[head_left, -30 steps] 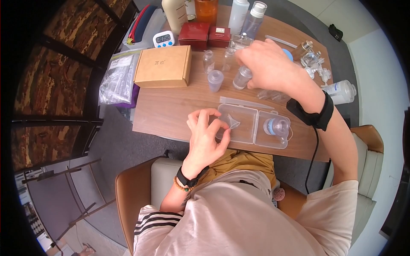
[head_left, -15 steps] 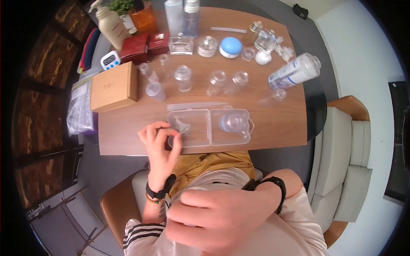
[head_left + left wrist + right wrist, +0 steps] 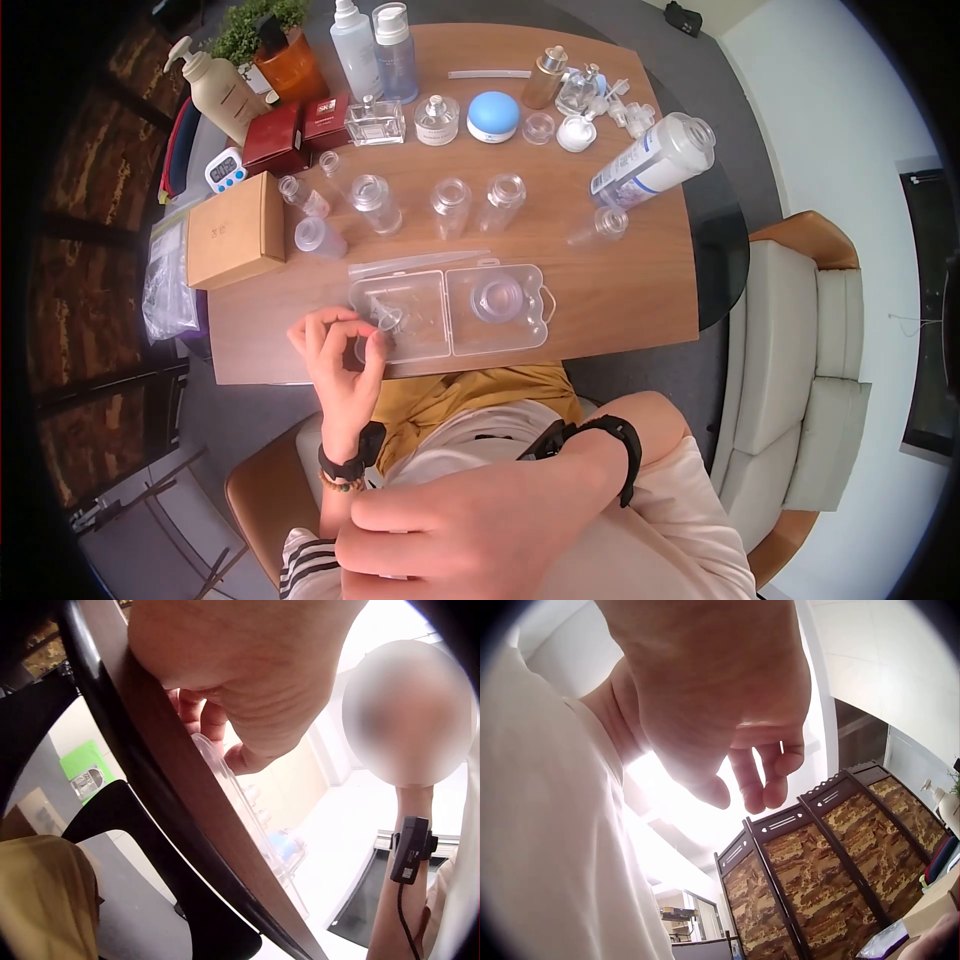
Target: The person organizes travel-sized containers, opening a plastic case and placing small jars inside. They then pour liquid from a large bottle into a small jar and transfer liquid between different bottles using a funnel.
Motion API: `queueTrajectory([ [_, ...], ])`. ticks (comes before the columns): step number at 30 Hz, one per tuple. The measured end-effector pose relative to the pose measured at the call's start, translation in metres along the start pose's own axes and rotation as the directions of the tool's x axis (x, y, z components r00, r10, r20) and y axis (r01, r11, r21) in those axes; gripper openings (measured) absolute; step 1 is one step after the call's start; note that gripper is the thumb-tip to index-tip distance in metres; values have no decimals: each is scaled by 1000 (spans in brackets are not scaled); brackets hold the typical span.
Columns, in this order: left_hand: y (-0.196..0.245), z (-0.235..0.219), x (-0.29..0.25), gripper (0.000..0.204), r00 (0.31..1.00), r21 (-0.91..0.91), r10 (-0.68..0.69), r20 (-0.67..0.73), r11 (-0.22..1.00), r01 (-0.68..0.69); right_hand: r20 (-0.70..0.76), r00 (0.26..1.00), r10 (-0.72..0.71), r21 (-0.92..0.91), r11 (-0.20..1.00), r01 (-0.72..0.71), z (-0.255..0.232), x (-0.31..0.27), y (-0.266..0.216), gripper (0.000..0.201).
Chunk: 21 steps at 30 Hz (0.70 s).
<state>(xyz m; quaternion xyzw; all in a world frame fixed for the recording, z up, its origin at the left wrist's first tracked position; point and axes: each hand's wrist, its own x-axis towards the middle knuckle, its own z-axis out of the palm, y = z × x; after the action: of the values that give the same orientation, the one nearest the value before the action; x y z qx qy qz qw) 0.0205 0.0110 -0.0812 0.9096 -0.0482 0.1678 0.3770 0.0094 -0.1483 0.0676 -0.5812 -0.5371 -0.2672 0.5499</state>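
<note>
The right hand (image 3: 470, 525) is held before the shirt (image 3: 660, 520), its fingers loosely curled, nothing gripped. By the left hand (image 3: 340, 350), fingers are bent at the left edge of the unfolded clear case (image 3: 448, 315); whether it is pinched cannot be told. Laid near the front of the counter (image 3: 620, 300), it seems light, stiff and slippery, best taken by its rim. Clear bottles (image 3: 450, 208) are ranged beyond.

"SK" can be made out on the small red box (image 3: 326, 122); the timer (image 3: 225, 171) digits and cardboard box (image 3: 236, 232) print are too blurred to be read.
</note>
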Motion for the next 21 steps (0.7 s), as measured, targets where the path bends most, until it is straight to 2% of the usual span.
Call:
queueTrajectory([
  [2,-1,1,0,9,1000,-14,-31,2,999,31,15,998,62,28,998,-62,-2,-1,-2,48],
  [6,-2,1,0,9,1000,-6,-22,-1,1000,22,30,996,81,17,997,-81,-3,-3,1,47],
  [11,-1,0,1,10,999,7,47,-6,999,-47,-29,984,-178,-282,945,163,-17,11,21,41],
  [12,-5,1,0,10,999,6,49,-12,999,-49,-48,983,-180,-266,951,161,-19,17,26,41],
  [14,-5,1,0,12,999,-13,49,-23,999,-50,-331,934,-133,-148,985,88,-23,32,32,36],
  [15,-5,1,1,12,998,-8,61,-27,998,-61,-356,926,-128,-120,989,90,-36,34,22,36],
  [16,-5,2,2,13,997,-9,75,-32,997,-75,-105,992,70,-197,976,-90,-58,32,7,25],
  [17,-4,3,1,13,998,-13,59,-23,998,-59,142,947,287,-317,920,-231,-68,33,-4,15],
  [18,-3,3,1,13,998,-11,53,-21,999,-53,136,949,283,-303,924,-232,-66,38,-12,15],
  [20,-3,4,0,13,999,-19,41,-19,999,-42,97,865,493,-195,861,-469,-65,45,-22,21],
  [21,-3,5,0,13,999,-15,41,-21,999,-41,97,866,490,-191,863,-467,-63,46,-22,21],
])
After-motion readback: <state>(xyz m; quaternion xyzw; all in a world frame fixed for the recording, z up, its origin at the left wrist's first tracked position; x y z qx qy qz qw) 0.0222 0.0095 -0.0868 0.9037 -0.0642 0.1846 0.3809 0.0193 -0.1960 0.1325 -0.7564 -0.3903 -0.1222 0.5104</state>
